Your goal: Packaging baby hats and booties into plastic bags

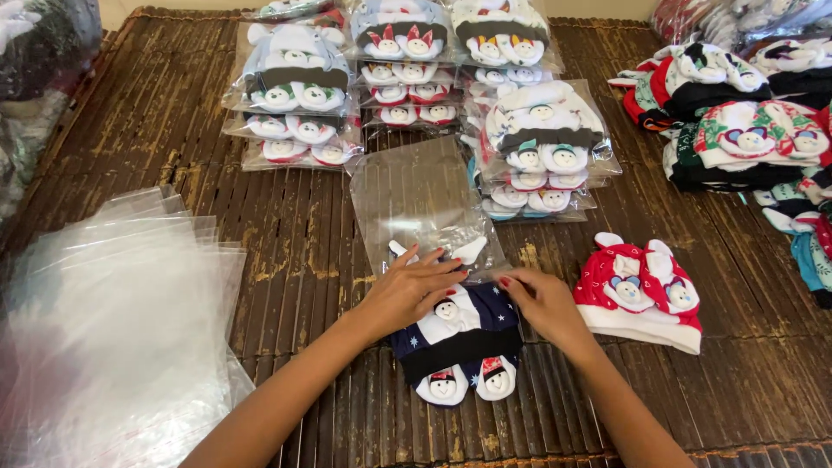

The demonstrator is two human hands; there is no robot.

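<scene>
Both hands work at the mouth of a clear plastic bag (422, 201) that lies flat on the dark slatted mat (286, 251), its open end toward the person. A navy baby hat set (458, 340), with a snowman face on the hat and a pair of small snowman mittens at its near edge, sits half inside that opening; its white ears already show through the plastic.

The left hand (406, 290) lies palm down with fingers spread, pressing on the upper left part of the set and the bag's edge. The right hand (542, 303) pinches the bag's right edge, where it meets the set, between thumb and fingers.

Just right of the right hand lies a red baby hat set (640, 293) with a white brim, unbagged. To the left, a loose stack of empty clear bags (113, 321) fans over the mat. Beyond the bag, bagged hat sets (407, 78) stand in piles across the far side, and at the right edge unbagged sets (745, 121) in red, green and black are heaped together.
</scene>
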